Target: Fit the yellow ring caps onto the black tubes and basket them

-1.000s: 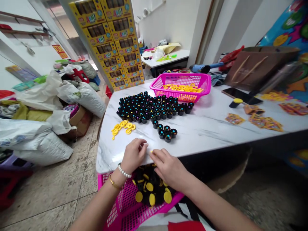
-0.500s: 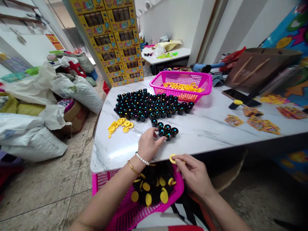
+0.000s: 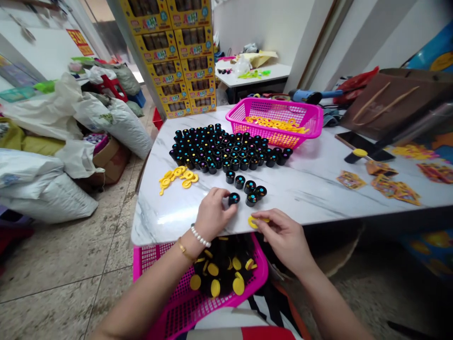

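Note:
My left hand (image 3: 213, 213) has thumb and fingers around a small black cup (image 3: 234, 199) with a blue dot inside, near the front edge of the table. Between the thumb and fingers of my right hand (image 3: 283, 238) is a round yellow lid (image 3: 252, 222), held just right of that cup. Several loose black cups (image 3: 250, 186) stand behind, next to a large packed group of black cups (image 3: 215, 148). A small heap of yellow lids (image 3: 178, 175) lies to the left on the marbled table (image 3: 170, 212).
A pink basket (image 3: 276, 106) with yellow lids stands at the back. Below the table edge, another pink basket (image 3: 262, 269) holds yellow-capped black cups. Stacked yellow boxes (image 3: 177, 61) rise behind. At right are a yellow-capped cup (image 3: 356, 156), small packets (image 3: 350, 179) and a paper bag (image 3: 385, 104).
My left hand has drawn one black cup left, away from the small cluster. My right hand has moved slightly up with the yellow lid. The view has shifted a little.

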The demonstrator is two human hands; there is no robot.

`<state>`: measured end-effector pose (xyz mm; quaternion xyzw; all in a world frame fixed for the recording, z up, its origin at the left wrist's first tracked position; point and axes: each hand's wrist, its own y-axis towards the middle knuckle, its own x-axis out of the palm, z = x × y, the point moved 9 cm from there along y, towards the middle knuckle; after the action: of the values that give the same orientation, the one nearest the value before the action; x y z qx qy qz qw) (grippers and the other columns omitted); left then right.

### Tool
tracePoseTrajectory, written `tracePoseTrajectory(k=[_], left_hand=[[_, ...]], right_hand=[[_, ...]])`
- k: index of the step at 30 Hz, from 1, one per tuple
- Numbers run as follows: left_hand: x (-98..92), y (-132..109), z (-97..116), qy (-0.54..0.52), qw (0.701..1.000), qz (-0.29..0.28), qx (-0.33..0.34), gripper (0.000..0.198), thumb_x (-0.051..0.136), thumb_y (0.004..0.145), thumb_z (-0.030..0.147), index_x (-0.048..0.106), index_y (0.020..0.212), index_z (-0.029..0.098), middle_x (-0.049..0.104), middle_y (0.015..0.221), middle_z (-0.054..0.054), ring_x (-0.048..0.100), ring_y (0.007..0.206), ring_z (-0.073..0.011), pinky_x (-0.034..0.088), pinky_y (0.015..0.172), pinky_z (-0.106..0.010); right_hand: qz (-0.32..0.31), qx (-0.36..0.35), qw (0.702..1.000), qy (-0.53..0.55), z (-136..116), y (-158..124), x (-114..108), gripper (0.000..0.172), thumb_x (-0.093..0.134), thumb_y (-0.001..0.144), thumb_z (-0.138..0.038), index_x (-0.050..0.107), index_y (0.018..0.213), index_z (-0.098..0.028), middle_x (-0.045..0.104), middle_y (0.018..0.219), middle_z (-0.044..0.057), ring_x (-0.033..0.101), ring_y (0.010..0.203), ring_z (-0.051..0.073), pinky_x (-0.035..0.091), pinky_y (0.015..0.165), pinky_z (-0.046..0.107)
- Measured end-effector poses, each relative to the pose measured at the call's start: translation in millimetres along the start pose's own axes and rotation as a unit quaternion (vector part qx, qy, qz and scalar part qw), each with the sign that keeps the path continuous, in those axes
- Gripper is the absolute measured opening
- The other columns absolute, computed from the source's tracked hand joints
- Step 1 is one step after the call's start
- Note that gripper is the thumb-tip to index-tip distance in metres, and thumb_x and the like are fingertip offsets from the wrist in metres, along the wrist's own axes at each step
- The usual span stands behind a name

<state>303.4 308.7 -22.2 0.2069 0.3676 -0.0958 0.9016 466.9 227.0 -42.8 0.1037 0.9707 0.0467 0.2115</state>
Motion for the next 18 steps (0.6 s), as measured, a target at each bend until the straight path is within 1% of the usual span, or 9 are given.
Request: tracePoseTrajectory(k=[2, 4, 5, 7, 9, 11, 14, 15, 18], left_hand=[[-11.2, -19, -9, -0.009, 0.999, -0.020, -0.033, 0.018, 0.062, 0.077, 0.020, 0.056, 0.095, 0.018, 0.057, 0.068, 0.004, 0.053, 0.055, -0.0101, 0.042, 0.057, -0.023], [-22.6, -36, -19, -0.011, 0.997, -0.035, -0.065, 0.020, 0.062, 0.078, 0.021, 0.055, 0.096, 0.019, 0.053, 0.057, 0.007, 0.052, 0.051, -0.0103, 0.040, 0.053, -0.022], [-28.0, -43, -23, -0.009, 0.997, -0.037, -0.071, 0.022, 0.063, 0.078, 0.022, 0.056, 0.099, 0.019, 0.053, 0.058, 0.007, 0.052, 0.051, -0.0103, 0.041, 0.053, -0.022], [-36.3, -51, -25, -0.004, 0.998, -0.030, -0.058, 0.029, 0.066, 0.078, 0.023, 0.058, 0.106, 0.019, 0.060, 0.070, 0.003, 0.054, 0.058, -0.0109, 0.044, 0.057, -0.023], [-39.8, -54, -25, -0.009, 0.999, -0.021, -0.034, 0.033, 0.066, 0.078, 0.022, 0.060, 0.111, 0.021, 0.064, 0.090, -0.002, 0.057, 0.069, -0.0124, 0.047, 0.064, -0.025], [-40.8, -54, -24, -0.016, 1.000, -0.010, -0.018, 0.031, 0.065, 0.079, 0.020, 0.063, 0.110, 0.022, 0.062, 0.099, -0.004, 0.058, 0.078, -0.0139, 0.048, 0.069, -0.025], [-40.9, -53, -25, -0.021, 1.000, 0.002, -0.016, 0.028, 0.065, 0.078, 0.017, 0.065, 0.106, 0.020, 0.060, 0.090, -0.003, 0.056, 0.074, -0.0132, 0.047, 0.067, -0.024], [-40.5, -53, -25, -0.022, 1.000, 0.001, -0.016, 0.028, 0.065, 0.077, 0.017, 0.065, 0.105, 0.020, 0.059, 0.086, -0.002, 0.055, 0.072, -0.0125, 0.046, 0.066, -0.024], [-38.7, -52, -27, -0.023, 0.999, -0.011, -0.019, 0.027, 0.066, 0.076, 0.015, 0.065, 0.103, 0.021, 0.055, 0.077, 0.001, 0.053, 0.068, -0.0119, 0.043, 0.063, -0.023]], right_hand=[[0.010, 0.025, 1.000, 0.005, 5, -5, 1, 0.022, 0.062, 0.085, -0.035, 0.069, 0.099, -0.020, 0.065, 0.080, 0.004, 0.056, 0.056, 0.013, 0.046, 0.052, 0.025], [0.011, 0.072, 0.997, 0.035, 9, -7, 6, 0.027, 0.065, 0.082, -0.036, 0.067, 0.102, -0.018, 0.065, 0.071, 0.003, 0.056, 0.053, 0.014, 0.047, 0.051, 0.025], [0.000, 0.097, 0.993, 0.064, 9, -7, 12, 0.028, 0.067, 0.080, -0.037, 0.066, 0.100, -0.018, 0.064, 0.066, 0.002, 0.056, 0.052, 0.014, 0.047, 0.049, 0.025], [-0.046, 0.128, 0.983, 0.123, 2, -5, 31, 0.027, 0.069, 0.078, -0.037, 0.067, 0.094, -0.016, 0.063, 0.060, 0.000, 0.055, 0.048, 0.014, 0.046, 0.047, 0.024], [-0.087, 0.116, 0.978, 0.149, -15, 2, 50, 0.023, 0.070, 0.077, -0.036, 0.070, 0.088, -0.016, 0.063, 0.061, 0.001, 0.054, 0.047, 0.012, 0.045, 0.045, 0.023], [-0.100, 0.060, 0.984, 0.136, -36, 13, 64, 0.018, 0.069, 0.077, -0.032, 0.073, 0.084, -0.017, 0.066, 0.070, 0.003, 0.058, 0.055, 0.013, 0.047, 0.050, 0.024], [-0.081, -0.018, 0.991, 0.101, -54, 28, 76, 0.013, 0.068, 0.077, -0.028, 0.075, 0.081, -0.018, 0.067, 0.080, 0.005, 0.062, 0.069, 0.015, 0.050, 0.062, 0.025], [-0.078, -0.018, 0.992, 0.094, -54, 32, 80, 0.013, 0.068, 0.077, -0.028, 0.074, 0.080, -0.017, 0.068, 0.079, 0.005, 0.061, 0.068, 0.015, 0.050, 0.061, 0.025], [-0.102, 0.036, 0.989, 0.102, -45, 37, 91, 0.020, 0.066, 0.078, -0.034, 0.072, 0.082, -0.015, 0.066, 0.067, 0.003, 0.057, 0.052, 0.013, 0.046, 0.046, 0.023]])
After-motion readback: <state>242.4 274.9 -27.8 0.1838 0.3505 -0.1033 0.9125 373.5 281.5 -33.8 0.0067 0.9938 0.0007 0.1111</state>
